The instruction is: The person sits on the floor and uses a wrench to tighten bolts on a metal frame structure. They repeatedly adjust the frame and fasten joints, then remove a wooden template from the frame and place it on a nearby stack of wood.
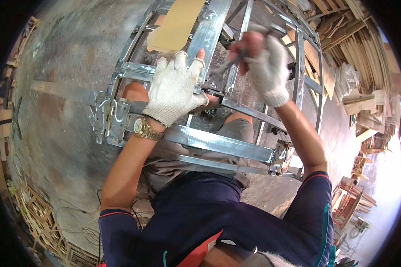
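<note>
A welded frame of shiny square metal tube (223,142) spans my lap, with metal hinge brackets at both near corners. My left hand (173,86), in a white fingerless glove, lies with spread fingers over the wide centre bar (208,31). Its thumb reaches toward a small dark metal fitting (214,93) at the bar's near end. Raised above the frame to the right, my gloved right hand (269,71) is closed around a dark metal hand tool (229,65). Motion blurs that tool, so its exact kind cannot be made out. A tan board (176,24) rests on the frame beyond my left fingers.
Stacked wood strips (365,49) line the right side, near a white plastic bundle (345,75). Wooden lattice pieces (38,209) and loose cables (91,233) lie at the lower left. A wood strip (53,87) is on the grey floor (62,133).
</note>
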`<state>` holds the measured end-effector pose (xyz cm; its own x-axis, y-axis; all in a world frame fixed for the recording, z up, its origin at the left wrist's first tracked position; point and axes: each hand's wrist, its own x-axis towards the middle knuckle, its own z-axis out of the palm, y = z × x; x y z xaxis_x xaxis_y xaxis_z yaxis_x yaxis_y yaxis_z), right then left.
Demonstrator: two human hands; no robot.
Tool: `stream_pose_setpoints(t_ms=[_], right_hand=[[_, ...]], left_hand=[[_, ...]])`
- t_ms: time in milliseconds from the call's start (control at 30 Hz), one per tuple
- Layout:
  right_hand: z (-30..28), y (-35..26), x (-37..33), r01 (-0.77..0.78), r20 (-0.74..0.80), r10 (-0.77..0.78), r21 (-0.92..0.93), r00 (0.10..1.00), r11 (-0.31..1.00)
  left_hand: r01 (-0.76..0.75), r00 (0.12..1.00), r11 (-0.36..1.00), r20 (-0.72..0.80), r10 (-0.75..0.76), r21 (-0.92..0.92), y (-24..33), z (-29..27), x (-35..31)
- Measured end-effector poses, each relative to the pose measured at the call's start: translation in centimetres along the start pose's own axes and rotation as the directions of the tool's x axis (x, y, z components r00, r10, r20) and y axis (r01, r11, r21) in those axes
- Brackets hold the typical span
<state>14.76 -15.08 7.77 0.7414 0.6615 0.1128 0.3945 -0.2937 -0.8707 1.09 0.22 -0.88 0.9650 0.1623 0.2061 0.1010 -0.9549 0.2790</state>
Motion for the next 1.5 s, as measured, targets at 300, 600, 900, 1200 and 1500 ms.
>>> stream_pose_setpoints(t_ms=[300, 600, 900, 1200, 1500], right_hand=[[-3.5, 5.7, -6.3, 0.091, 0.074, -0.133, 0.411, 0.988, 0.907], [-3.2, 4.3, -5.5, -0.014, 0.298, -0.082, 0.307, 0.951, 0.952], [2.5, -0.3, 1.4, 0.277, 0.269, -0.199, -0.295, 0.942, 0.915], [-3.5, 1.7, 1.7, 0.349, -0.163, -0.319, 0.218, 0.934, 0.911], [-2.6, 5.2, -5.8, 0.142, 0.160, -0.218, 0.387, 0.963, 0.911]], left_hand=[[0.033, 0.998, 0.999, 0.060, -0.034, 0.009, 0.1, -0.5, -0.1], [0.037, 0.999, 0.999, 0.026, -0.037, 0.020, 0.1, -0.3, -0.2], [0.015, 0.994, 0.996, 0.106, -0.025, 0.090, 0.3, -0.8, 0.0], [-0.031, 0.999, 0.997, 0.031, 0.029, 0.075, 0.3, -0.3, 0.0], [-0.005, 1.000, 0.999, -0.002, 0.005, 0.042, 0.1, -0.3, 0.0]])
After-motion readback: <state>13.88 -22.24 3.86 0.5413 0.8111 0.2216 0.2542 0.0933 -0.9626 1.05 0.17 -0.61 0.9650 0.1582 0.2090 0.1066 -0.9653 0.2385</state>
